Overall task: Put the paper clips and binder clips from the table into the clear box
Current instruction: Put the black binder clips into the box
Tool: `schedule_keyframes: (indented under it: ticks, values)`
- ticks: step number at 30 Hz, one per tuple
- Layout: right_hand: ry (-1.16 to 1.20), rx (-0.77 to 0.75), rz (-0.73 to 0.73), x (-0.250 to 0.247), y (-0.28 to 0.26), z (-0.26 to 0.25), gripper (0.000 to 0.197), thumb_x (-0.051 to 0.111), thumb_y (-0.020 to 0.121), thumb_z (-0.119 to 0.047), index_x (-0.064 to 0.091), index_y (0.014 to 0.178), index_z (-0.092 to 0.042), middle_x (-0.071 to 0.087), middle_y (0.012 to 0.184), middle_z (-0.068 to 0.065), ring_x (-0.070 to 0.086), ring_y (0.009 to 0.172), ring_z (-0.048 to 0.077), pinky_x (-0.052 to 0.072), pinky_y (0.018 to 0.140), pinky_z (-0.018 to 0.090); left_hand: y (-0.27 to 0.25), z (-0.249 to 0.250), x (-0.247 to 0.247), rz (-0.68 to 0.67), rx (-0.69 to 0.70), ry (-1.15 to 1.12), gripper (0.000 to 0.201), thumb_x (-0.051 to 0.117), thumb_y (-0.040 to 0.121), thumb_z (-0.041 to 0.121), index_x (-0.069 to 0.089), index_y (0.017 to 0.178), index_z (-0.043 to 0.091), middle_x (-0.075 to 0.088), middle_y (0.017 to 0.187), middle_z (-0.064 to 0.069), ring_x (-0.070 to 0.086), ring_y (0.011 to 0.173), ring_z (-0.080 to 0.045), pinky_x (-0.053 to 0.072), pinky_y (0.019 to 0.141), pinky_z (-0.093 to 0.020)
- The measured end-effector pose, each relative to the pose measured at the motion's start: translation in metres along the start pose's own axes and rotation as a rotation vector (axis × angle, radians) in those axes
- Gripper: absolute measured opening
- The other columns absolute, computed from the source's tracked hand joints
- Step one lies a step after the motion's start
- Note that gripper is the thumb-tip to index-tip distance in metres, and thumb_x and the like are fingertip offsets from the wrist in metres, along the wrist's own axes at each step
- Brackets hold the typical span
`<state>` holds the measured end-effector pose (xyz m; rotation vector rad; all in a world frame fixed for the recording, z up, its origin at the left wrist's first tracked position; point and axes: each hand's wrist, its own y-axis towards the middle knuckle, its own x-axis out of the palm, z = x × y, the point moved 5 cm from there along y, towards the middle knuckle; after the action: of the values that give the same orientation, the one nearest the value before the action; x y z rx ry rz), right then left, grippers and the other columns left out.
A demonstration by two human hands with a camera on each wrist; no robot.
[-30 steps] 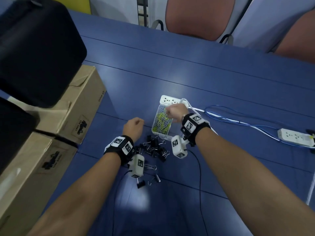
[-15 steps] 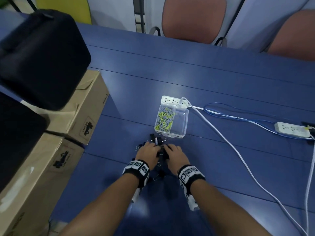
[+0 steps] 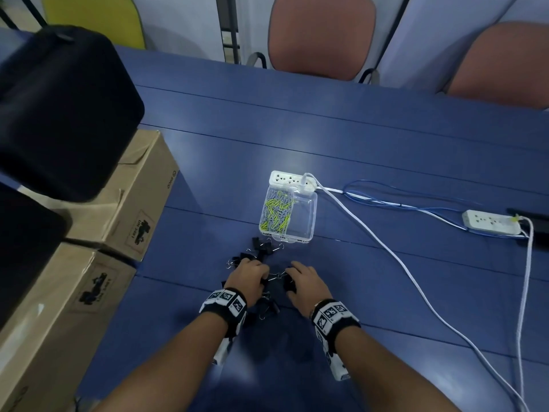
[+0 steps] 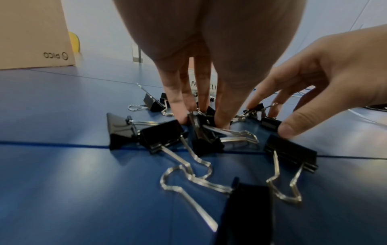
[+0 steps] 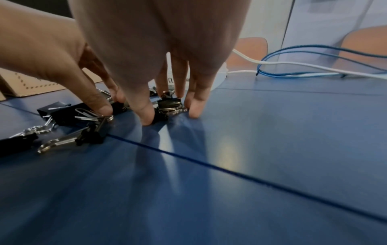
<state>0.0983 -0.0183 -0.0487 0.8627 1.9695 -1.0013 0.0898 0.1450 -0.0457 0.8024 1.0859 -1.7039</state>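
The clear box (image 3: 300,217) stands open on the blue table, with yellow and grey paper clips (image 3: 274,215) heaped in its left half. Several black binder clips (image 3: 260,250) lie scattered just in front of it. Both hands are down on this heap. My left hand (image 3: 249,276) has its thumb and fingers closed around one binder clip (image 4: 202,126) in the left wrist view. My right hand (image 3: 304,280) pinches another binder clip (image 5: 168,103) between thumb and fingers. More clips (image 4: 161,135) lie loose nearer my wrists.
Cardboard boxes (image 3: 130,203) and black cases (image 3: 59,108) line the table's left side. A white power strip (image 3: 289,181) touches the box's far end, and its white cable (image 3: 386,248) and blue wires run right to a second strip (image 3: 491,223). Chairs stand behind the table.
One second ago my right hand was over the clear box and my left beside it. Both have since come back to the binder clip heap and closed their fingers on clips.
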Motion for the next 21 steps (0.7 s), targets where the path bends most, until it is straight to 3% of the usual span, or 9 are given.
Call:
schedule_keyframes:
  ticks: [4, 7, 10, 12, 16, 19, 21]
  values:
    - [-0.06, 0.02, -0.015, -0.002, 0.002, -0.005, 0.043, 0.056, 0.081, -0.012, 0.05, 0.123, -0.01, 0.05, 0.131, 0.006, 0.043, 0.114, 0.029, 0.044, 0.089, 0.035, 0.002, 0.005, -0.002, -0.046, 0.024, 0.071, 0.014, 0.057, 0.079, 0.006, 0.057, 0.089, 0.015, 0.062, 0.096, -0.003, 0.047, 0.1, -0.026, 0.048, 0.07, -0.039]
    - [-0.152, 0.026, -0.035, 0.001, -0.001, -0.007, 0.039, 0.051, 0.082, -0.008, 0.049, 0.121, -0.009, 0.05, 0.124, 0.009, 0.044, 0.112, 0.031, 0.045, 0.077, 0.036, 0.003, 0.009, -0.005, -0.062, 0.043, 0.11, 0.018, 0.056, 0.08, 0.006, 0.058, 0.097, 0.013, 0.061, 0.099, -0.007, 0.048, 0.103, -0.027, 0.047, 0.072, -0.038]
    - [-0.245, 0.013, -0.059, 0.006, -0.002, -0.005, 0.046, 0.052, 0.087, -0.009, 0.044, 0.133, -0.01, 0.045, 0.13, 0.01, 0.04, 0.115, 0.033, 0.049, 0.076, 0.038, 0.003, 0.01, -0.006, -0.063, 0.049, 0.088, 0.031, 0.056, 0.082, 0.007, 0.064, 0.11, 0.017, 0.061, 0.104, -0.008, 0.049, 0.107, -0.028, 0.05, 0.08, -0.04]
    - [-0.282, 0.004, -0.047, 0.007, -0.001, -0.005, 0.038, 0.053, 0.089, -0.006, 0.05, 0.126, -0.008, 0.044, 0.128, 0.011, 0.041, 0.113, 0.032, 0.051, 0.075, 0.038, 0.001, 0.01, -0.007, -0.062, 0.043, 0.051, 0.036, 0.058, 0.082, 0.008, 0.068, 0.114, 0.02, 0.061, 0.106, -0.007, 0.05, 0.107, -0.026, 0.051, 0.082, -0.04]
    - [-0.271, -0.046, -0.011, 0.002, 0.0, -0.001, 0.021, 0.053, 0.088, -0.002, 0.057, 0.108, -0.007, 0.049, 0.115, 0.012, 0.045, 0.106, 0.032, 0.049, 0.074, 0.04, 0.001, 0.008, -0.015, 0.03, 0.012, -0.078, 0.032, 0.062, 0.076, 0.009, 0.074, 0.105, 0.019, 0.062, 0.102, -0.006, 0.057, 0.099, -0.026, 0.051, 0.081, -0.035]
    - [-0.033, 0.037, 0.074, -0.01, 0.002, 0.019, 0.015, 0.052, 0.087, -0.007, 0.065, 0.094, -0.008, 0.059, 0.104, 0.01, 0.055, 0.097, 0.029, 0.047, 0.079, 0.037, 0.003, 0.007, -0.024, 0.087, -0.045, -0.146, 0.029, 0.065, 0.074, 0.01, 0.076, 0.098, 0.019, 0.065, 0.101, -0.005, 0.062, 0.092, -0.025, 0.051, 0.08, -0.03]
    - [0.314, 0.223, 0.227, -0.023, 0.0, 0.039, 0.013, 0.062, 0.079, -0.006, 0.073, 0.082, -0.012, 0.069, 0.087, 0.005, 0.063, 0.081, 0.022, 0.052, 0.077, 0.031, 0.006, 0.009, -0.028, 0.12, -0.059, -0.179, 0.028, 0.067, 0.073, 0.009, 0.077, 0.096, 0.02, 0.067, 0.101, -0.005, 0.063, 0.092, -0.024, 0.05, 0.081, -0.027]
